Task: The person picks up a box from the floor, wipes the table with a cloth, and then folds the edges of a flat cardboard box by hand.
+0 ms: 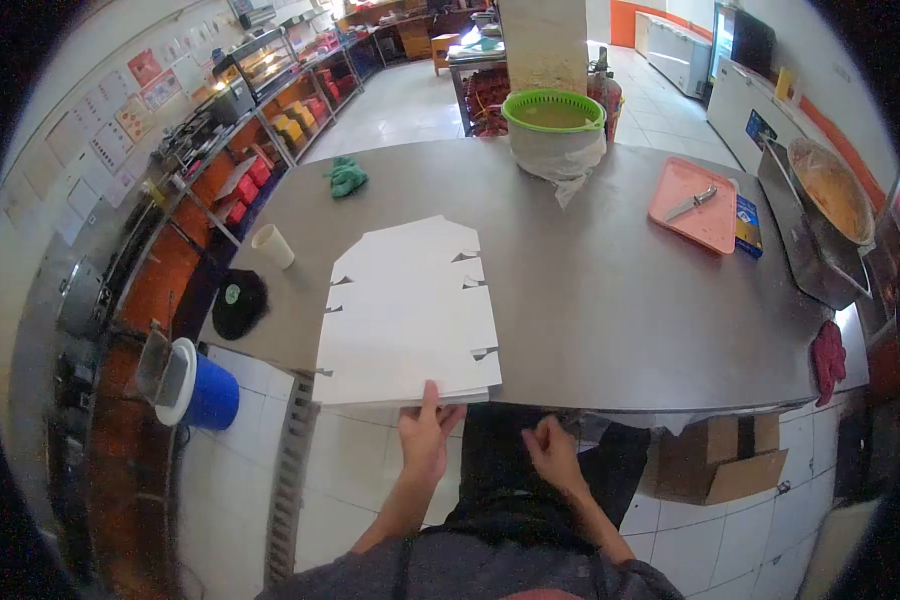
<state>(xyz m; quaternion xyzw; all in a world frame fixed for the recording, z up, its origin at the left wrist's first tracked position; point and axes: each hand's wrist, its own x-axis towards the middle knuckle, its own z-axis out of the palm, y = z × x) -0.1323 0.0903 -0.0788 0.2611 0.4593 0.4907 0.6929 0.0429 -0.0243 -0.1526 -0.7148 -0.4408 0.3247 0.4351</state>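
White flat cardboard box blanks [405,310], with notched sides and cut corners, lie stacked on the steel table [620,320]. Their near edge juts slightly over the table's front edge. My left hand [426,440] grips that near edge, thumb on top and fingers underneath. Lower and to the right, my right hand [555,455] is in front of my dark clothing, just off the table edge. Its fingers are curled together, and whatever they may hold is hidden.
A green-rimmed bucket [553,112] stands at the back. Rightward are a pink tray [692,205] with a knife [690,202] and a metal container [810,225]. A cup [272,247], black cap [240,304] and green cloth [345,177] lie left. An open carton [715,460] sits below.
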